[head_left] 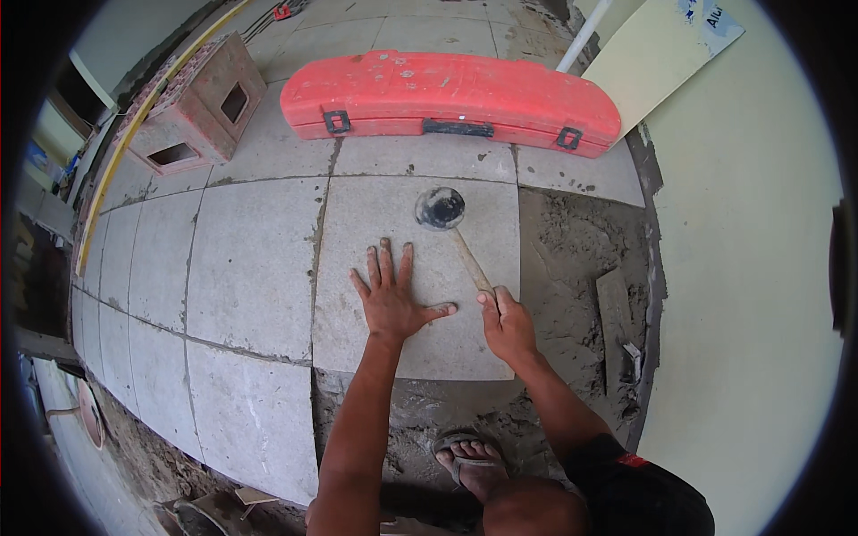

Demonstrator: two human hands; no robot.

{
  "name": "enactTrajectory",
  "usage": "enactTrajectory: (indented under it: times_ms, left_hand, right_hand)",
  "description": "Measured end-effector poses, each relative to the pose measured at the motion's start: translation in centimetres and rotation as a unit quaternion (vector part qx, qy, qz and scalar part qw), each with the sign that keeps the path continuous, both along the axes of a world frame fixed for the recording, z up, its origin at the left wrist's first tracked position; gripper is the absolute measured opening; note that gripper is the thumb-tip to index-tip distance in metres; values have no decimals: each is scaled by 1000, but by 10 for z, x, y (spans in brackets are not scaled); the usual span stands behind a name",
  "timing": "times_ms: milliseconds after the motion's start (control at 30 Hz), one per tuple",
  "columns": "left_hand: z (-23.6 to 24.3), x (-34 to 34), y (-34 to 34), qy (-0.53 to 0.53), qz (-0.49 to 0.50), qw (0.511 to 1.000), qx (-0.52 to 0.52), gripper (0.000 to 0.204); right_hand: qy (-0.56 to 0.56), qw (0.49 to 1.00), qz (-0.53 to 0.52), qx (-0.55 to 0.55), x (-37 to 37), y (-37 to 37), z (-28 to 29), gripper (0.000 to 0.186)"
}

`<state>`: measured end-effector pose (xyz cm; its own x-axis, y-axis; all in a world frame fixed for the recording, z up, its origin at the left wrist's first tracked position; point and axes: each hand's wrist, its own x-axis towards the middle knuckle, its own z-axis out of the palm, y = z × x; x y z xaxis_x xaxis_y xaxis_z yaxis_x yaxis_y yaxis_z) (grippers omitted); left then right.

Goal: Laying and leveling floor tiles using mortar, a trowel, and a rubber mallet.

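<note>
My left hand (391, 304) lies flat with fingers spread on a large grey floor tile (375, 205). In my right hand (508, 329) is the wooden handle of a rubber mallet (441, 208), gripped near its lower end. The mallet's black, dust-smeared head is over the far half of the same tile; whether it touches the surface I cannot tell. Wet grey mortar (572, 241) borders this tile on the right and along its near edge.
A long red plastic case (447, 94) lies beyond the tile. At the far left are a dusty box with openings (198, 112) and a yellow straightedge (134, 134). A wood strip (613, 326) rests in the mortar by the right wall (742, 295). My sandalled foot (474, 457) is close by.
</note>
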<state>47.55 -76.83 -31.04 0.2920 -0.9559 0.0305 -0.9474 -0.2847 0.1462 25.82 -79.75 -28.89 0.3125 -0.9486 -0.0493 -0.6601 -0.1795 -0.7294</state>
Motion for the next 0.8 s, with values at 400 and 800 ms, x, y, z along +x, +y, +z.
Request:
enactTrajectory:
  times_ms: [400, 800]
  left_hand:
    - [-3, 0, 2, 10, -6, 1000, 9, 147]
    - [1, -2, -2, 10, -7, 1000, 9, 147]
  right_hand:
    - [-71, 996, -32, -30, 5, -3, 6, 29]
    - [76, 996, -50, 16, -4, -17, -16, 34]
